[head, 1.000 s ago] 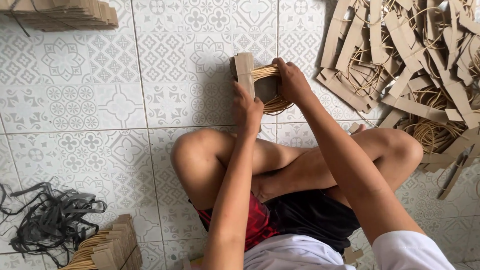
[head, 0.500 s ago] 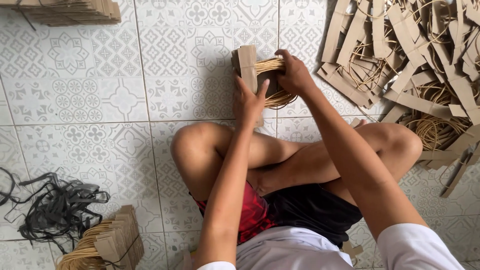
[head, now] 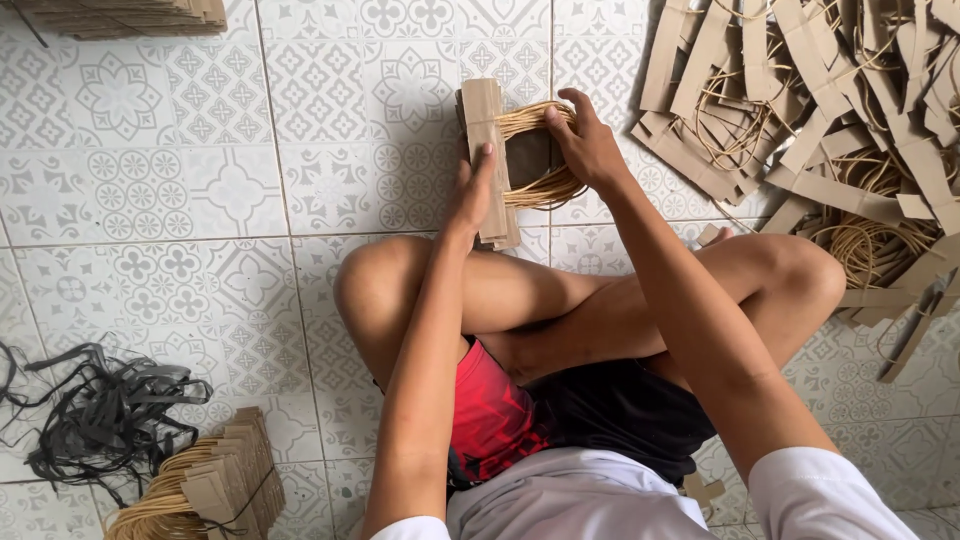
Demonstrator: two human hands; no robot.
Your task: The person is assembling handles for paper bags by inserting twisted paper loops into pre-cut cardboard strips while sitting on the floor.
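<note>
Two hands gripping a stack of cardboard strips (head: 487,160) with twine handles.
Left hand (head: 470,190) clasped the stack; right hand (head: 585,145) closed around its twine loops (head: 535,150), beyond the crossed legs (head: 520,300).

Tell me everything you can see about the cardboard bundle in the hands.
The bundle is a stack of brown cardboard strips with tan cord loops fanning from its right side. It stands on edge over the tiled floor, before the knees. The left hand presses its face; the right hand grips the loops.
</note>
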